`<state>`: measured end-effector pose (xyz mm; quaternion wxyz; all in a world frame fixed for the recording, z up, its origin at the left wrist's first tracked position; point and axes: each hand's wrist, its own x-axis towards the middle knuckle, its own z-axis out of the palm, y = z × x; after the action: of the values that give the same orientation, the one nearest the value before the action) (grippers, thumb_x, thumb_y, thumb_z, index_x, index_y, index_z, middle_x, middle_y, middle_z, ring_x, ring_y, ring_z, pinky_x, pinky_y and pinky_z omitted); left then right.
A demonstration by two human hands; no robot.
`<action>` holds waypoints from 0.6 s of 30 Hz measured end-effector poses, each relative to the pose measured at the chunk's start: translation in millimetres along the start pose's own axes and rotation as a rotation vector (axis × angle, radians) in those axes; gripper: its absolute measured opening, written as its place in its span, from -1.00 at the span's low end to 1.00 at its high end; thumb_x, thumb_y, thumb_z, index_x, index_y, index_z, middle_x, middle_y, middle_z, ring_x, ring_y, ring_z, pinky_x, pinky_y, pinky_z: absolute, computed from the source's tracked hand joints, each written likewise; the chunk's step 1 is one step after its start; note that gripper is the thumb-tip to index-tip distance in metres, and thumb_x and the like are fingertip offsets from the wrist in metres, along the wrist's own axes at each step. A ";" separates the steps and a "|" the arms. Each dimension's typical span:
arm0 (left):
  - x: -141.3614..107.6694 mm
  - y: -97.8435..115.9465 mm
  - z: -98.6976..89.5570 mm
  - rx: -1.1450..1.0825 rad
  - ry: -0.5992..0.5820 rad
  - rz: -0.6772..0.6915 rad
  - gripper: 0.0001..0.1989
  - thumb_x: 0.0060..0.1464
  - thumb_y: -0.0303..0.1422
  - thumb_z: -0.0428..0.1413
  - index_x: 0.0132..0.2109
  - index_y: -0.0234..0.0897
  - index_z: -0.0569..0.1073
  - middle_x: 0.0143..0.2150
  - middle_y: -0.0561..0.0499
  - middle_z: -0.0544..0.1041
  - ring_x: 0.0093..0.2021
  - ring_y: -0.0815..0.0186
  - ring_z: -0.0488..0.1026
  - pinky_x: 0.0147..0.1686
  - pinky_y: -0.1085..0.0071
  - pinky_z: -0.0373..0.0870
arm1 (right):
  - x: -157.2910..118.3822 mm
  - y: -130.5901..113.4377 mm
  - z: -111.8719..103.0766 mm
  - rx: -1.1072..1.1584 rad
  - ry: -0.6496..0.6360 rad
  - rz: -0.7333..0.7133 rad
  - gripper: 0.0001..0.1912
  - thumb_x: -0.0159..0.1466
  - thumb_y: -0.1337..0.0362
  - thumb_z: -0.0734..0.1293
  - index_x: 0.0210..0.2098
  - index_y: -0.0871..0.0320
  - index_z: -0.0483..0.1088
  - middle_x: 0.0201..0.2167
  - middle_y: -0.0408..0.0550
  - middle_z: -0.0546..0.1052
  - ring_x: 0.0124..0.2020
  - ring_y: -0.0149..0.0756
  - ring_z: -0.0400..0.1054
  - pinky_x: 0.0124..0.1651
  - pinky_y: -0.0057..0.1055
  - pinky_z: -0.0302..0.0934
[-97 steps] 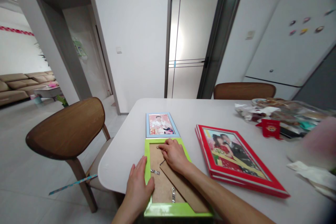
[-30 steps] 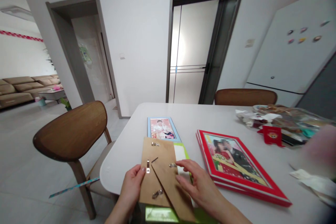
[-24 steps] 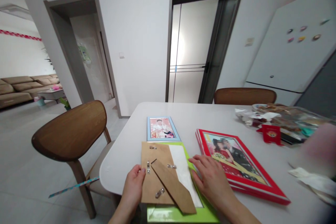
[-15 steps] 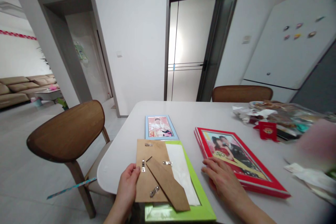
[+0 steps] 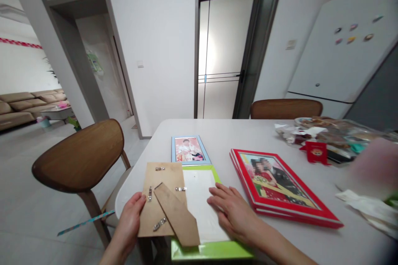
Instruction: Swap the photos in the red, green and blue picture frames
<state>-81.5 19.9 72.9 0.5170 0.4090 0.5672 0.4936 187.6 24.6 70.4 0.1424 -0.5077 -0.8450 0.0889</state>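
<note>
The green picture frame (image 5: 211, 250) lies face down on the desk (image 5: 217, 133), its opening filled by a white sheet (image 5: 203, 205). Beyond it, the blue picture frame (image 5: 203, 149) holds a photo of a figure in pale clothes. To the right are two stacked red picture frames (image 5: 292, 212); the top one holds a photo of a couple, one in red, one in dark clothing. Clear plastic bags (image 5: 338, 129) sit at the far right, their contents unclear, near a red card (image 5: 316, 152).

Compared with half a second ago, the brown backing board (image 5: 170, 178) has shifted left, baring more of the sheet; the right hand (image 5: 230, 211) has left the red frames' edge for the green frame.

The left hand (image 5: 132, 213) pinches the board's left edge between thumb and fingers, holding it partly past the desk edge, metal clips and stand leg (image 5: 178, 215) facing up. The right hand rests palm down, fingers loosely spread, over the green frame's right rim and the sheet.
</note>
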 end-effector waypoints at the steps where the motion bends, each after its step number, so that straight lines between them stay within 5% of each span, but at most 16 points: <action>1: 2.3 1.5 -10.7 0.026 0.025 0.001 -0.79 -0.20 -0.20 0.06 -0.46 -0.26 0.32 -0.60 0.13 0.44 -0.58 0.33 0.39 -0.58 0.49 0.26 | 0.4 2.6 -0.2 0.015 -0.006 -0.007 -0.61 -0.02 0.49 0.11 -0.27 0.05 0.37 -0.05 -0.07 0.35 0.08 -0.11 0.04 0.01 -0.06 -0.09; 5: 14.9 -1.3 -44.9 0.174 0.077 0.005 -0.81 -0.20 -0.23 0.04 -0.47 -0.28 0.33 -0.62 0.11 0.44 -0.57 0.32 0.39 -0.56 0.48 0.25 | 1.4 9.7 -0.2 0.057 0.049 -0.030 -0.68 -0.02 0.50 0.10 -0.39 0.12 0.38 -0.14 -0.06 0.40 0.04 -0.13 0.08 -0.01 -0.14 -0.04; 11: 33.0 -13.1 -64.0 0.462 0.166 0.087 -0.77 -0.21 -0.23 0.04 -0.39 -0.28 0.35 -0.65 0.11 0.40 -0.57 0.24 0.38 -0.54 0.41 0.26 | 3.2 2.3 -2.0 0.075 0.104 -0.025 -0.75 0.02 0.49 0.12 -0.48 0.11 0.37 -0.34 -0.11 0.47 -0.05 -0.15 0.15 0.01 -0.11 -0.08; 15: 25.9 -9.4 -60.2 0.628 0.323 0.205 -0.66 -0.22 -0.23 0.04 -0.23 -0.28 0.35 -0.41 -0.02 0.45 -0.28 0.06 0.40 -0.23 0.19 0.25 | 2.0 4.6 -1.5 0.095 0.135 -0.049 -0.77 0.03 0.46 0.13 -0.43 0.10 0.37 -0.33 -0.10 0.46 -0.08 -0.18 0.19 0.01 -0.13 -0.05; 18: 6.9 -7.4 -33.7 0.733 0.323 0.418 -0.63 -0.17 -0.26 0.01 -0.15 -0.28 0.34 -0.12 -0.11 0.39 -0.03 0.07 0.27 -0.01 0.17 0.12 | 2.1 12.8 4.7 0.077 0.238 0.061 -0.72 0.06 0.38 0.14 -0.25 0.17 0.35 -0.20 0.03 0.41 -0.11 -0.19 0.21 -0.04 -0.22 0.05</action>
<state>-115.5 20.7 63.7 0.1317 0.5887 0.6832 0.4114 195.7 32.4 62.4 0.2584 -0.5342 -0.8023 0.0646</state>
